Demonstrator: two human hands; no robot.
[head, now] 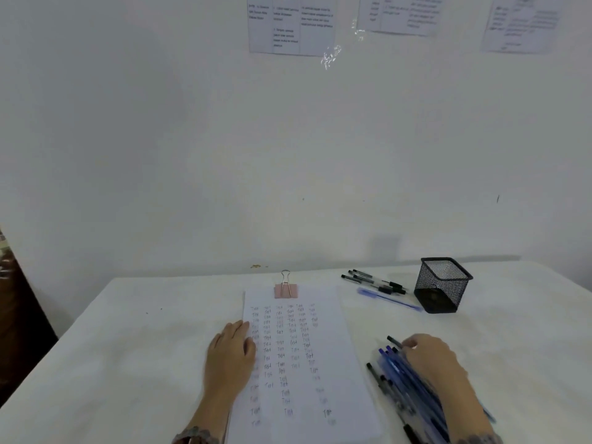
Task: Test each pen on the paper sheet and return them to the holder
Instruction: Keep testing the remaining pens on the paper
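Hands at the pen pile and the paper sheet

At 5 o'clock the right hand lies on a pile of blue and black pens, fingers curled on 1 black pen. The left hand rests flat, fingers together, on the paper sheet, which has columns of small test marks and a pink clip. At 1 o'clock, 4 pens lie beside the empty black mesh holder.

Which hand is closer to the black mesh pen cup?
The right hand. It rests on the pile of pens, just in front of the cup. The left hand lies on the paper's far edge.
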